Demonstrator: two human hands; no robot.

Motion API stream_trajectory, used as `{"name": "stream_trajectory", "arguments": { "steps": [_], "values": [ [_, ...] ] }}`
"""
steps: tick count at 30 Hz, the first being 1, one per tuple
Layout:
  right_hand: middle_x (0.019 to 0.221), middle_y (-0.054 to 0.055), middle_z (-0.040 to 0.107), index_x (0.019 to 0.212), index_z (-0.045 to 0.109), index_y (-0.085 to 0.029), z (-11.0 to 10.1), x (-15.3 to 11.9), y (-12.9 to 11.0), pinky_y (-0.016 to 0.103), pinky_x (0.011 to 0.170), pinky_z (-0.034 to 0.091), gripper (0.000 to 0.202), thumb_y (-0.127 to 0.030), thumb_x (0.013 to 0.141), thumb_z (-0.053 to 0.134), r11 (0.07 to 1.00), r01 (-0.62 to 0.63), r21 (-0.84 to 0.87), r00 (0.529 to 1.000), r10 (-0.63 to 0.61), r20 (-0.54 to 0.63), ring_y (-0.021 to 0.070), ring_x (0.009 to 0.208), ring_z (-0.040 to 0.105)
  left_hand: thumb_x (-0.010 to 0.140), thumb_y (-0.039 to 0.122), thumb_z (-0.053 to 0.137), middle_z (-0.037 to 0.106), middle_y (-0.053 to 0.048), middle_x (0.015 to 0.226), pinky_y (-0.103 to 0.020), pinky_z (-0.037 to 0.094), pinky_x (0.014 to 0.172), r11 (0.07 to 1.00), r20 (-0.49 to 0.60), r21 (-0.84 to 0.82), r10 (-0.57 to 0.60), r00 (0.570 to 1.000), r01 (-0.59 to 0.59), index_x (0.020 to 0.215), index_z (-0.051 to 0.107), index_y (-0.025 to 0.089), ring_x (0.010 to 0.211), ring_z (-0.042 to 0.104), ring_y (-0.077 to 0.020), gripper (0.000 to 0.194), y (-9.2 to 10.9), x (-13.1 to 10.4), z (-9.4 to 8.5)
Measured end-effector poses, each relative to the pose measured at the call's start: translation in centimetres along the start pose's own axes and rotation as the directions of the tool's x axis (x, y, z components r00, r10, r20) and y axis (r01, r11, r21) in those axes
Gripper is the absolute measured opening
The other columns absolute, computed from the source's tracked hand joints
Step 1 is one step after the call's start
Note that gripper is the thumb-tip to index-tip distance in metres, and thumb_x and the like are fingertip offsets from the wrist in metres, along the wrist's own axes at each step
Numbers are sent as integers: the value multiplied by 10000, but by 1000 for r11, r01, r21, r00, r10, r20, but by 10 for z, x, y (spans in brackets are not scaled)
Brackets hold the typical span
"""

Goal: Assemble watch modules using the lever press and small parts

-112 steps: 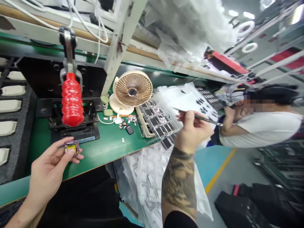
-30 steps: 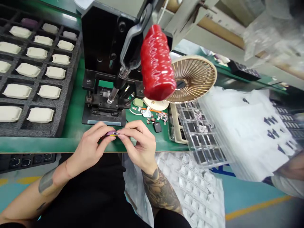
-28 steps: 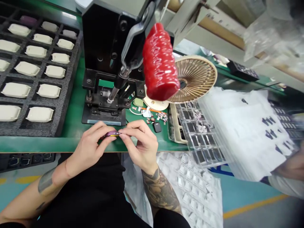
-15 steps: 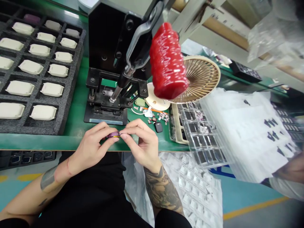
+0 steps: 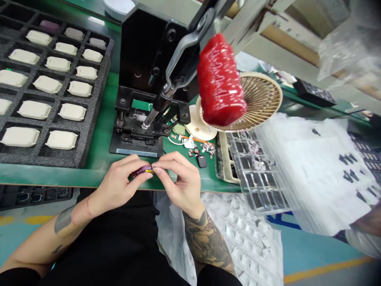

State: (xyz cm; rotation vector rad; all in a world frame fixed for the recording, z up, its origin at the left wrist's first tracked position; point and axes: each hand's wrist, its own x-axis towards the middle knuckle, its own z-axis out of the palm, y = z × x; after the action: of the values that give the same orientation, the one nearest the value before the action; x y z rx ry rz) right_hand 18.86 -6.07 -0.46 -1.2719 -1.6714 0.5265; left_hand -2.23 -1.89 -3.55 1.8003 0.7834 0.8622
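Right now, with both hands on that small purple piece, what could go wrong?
The small purple piece is held only by fingertips of the left hand and right hand, near the front edge of the green bench, so a slip might drop it off.

If it fell on the bench instead, it could bounce among the loose parts by the black case.

Raising a hand carelessly might knock the red handle.

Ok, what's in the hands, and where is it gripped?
A small purple-edged piece: the left hand pinches its left side between thumb and fingers; the right hand has its fingertips at the right end, their exact grip too small to tell.
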Motion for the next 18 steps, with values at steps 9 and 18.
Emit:
{"name": "stream_trajectory", "arguments": {
  "steps": [9,18],
  "values": [
    [1226,146,816,1489,699,-176,7,-12,4,443,912,679,488,-274,1034,847,844,357,-400,934,-318,163,296,1112,796,1143,271,687,578,34,826,-287,418,691,997,-51,-79,-9,999,5,977,703,205,740,518,-130,179,-3,1,-2],
    [1320,117,833,1483,724,-225,11,-19,4,441,1011,694,419,-352,1088,775,792,387,-471,920,-369,135,288,1233,802,1106,347,732,743,-27,895,-319,528,714,1000,-68,21,-15,998,16,1000,787,202,771,652,-168,187,-1,-3,-6]
  ]
}}
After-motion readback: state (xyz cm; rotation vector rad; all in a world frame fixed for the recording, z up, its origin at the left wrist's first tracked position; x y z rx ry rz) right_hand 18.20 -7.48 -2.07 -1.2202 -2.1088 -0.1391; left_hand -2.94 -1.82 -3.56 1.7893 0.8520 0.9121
